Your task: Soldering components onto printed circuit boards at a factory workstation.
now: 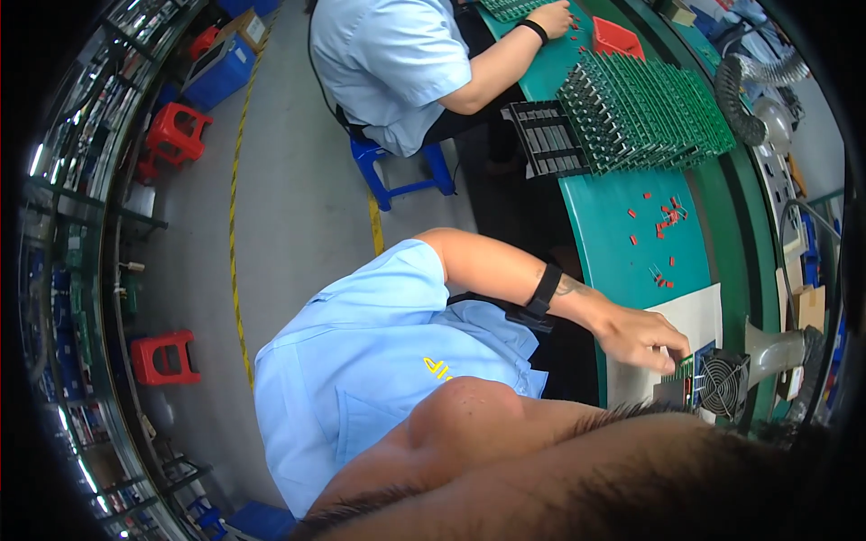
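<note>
My left hand [642, 339] reaches right over the bench, with a black band on its wrist. Its fingers are bent and pinched together at the upper edge of a small green circuit board [686, 371]. What lies between the fingertips is hidden or too small to name. Right against the board stands a black cooling fan [722, 385] with a round grille. A whitish sheet [690, 311] lies under the forearm's end. Small red components [667, 221] with wire legs are scattered on the green mat [613, 248] beyond my hand. My right hand does not show.
A stack of green circuit boards [654, 113] stands beside a black rack [548, 137]. Farther off are a red tray [618, 38] and a co-worker's hand [550, 16]. A grey duct nozzle [776, 352] rises near the fan. Red stools [167, 358] and shelves line the left.
</note>
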`<state>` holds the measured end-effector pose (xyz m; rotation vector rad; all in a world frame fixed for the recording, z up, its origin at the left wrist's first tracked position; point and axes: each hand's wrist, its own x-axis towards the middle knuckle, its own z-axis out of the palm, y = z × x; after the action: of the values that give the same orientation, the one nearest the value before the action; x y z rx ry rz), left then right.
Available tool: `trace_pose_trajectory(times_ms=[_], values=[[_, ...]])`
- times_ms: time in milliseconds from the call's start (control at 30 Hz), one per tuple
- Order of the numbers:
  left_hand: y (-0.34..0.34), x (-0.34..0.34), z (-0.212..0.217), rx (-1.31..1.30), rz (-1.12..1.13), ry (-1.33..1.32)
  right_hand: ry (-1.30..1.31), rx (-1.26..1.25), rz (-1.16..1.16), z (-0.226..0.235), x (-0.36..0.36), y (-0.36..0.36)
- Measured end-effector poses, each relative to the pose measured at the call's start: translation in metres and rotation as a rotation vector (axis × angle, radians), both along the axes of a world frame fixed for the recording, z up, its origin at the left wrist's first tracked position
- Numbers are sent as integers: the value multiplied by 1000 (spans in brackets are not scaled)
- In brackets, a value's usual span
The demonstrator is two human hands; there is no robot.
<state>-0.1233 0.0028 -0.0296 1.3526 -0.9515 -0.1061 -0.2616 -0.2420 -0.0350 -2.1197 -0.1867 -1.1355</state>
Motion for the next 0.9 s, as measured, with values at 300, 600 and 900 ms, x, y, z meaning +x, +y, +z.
trace_pose_trajectory(times_ms=[300,600,900], values=[[-35,72,4,418,-428,-8,-74,-464,-83,0,-28,-10],[-37,82,15,851,-441,-48,66,-466,-86,-9,-23,29],[-37,68,-19,966,-259,-473,366,-362,-86,-22,-36,61]])
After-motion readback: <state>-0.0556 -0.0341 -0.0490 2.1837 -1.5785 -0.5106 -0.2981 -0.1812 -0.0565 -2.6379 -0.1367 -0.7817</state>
